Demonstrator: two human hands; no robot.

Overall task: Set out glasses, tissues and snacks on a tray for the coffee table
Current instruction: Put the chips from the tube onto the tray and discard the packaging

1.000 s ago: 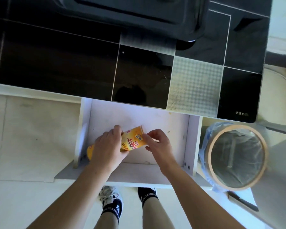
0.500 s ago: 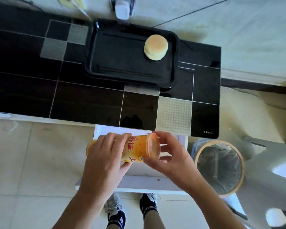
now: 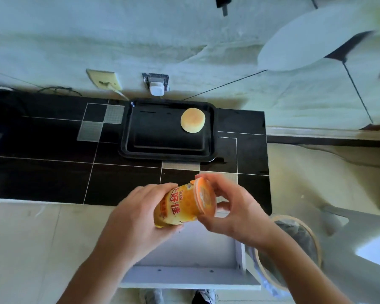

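- The white open drawer (image 3: 191,257) at 6 o'clock shows a bare pale floor in the part that is visible; the arms hide the rest.
- At 4 o'clock a round bin with a tan rim (image 3: 294,255) holds a grey liner; nothing else can be made out inside.
- The yellow-orange cylindrical snack canister with red lettering (image 3: 182,207) is held just below centre, over the near edge of the black glossy tiled cabinet top (image 3: 53,170), tilted so its orange plastic lid (image 3: 204,199) faces toward 2 o'clock.
- The left hand (image 3: 138,218) wraps its fingers round the canister's lower body.
- The right hand (image 3: 235,213) curls its fingers round the lid's rim, pinching it.
- At 12 o'clock the black rectangular plastic tray (image 3: 140,148) sits on the cabinet top, well apart from the canister; inside it, at its far right corner, lies one round golden pastry (image 3: 192,120).
- Compared with half a second ago, the canister sits higher over the cabinet edge with its lid turned more toward the camera, and the view has tipped up, so more wall and the white wall plug (image 3: 156,87) show.
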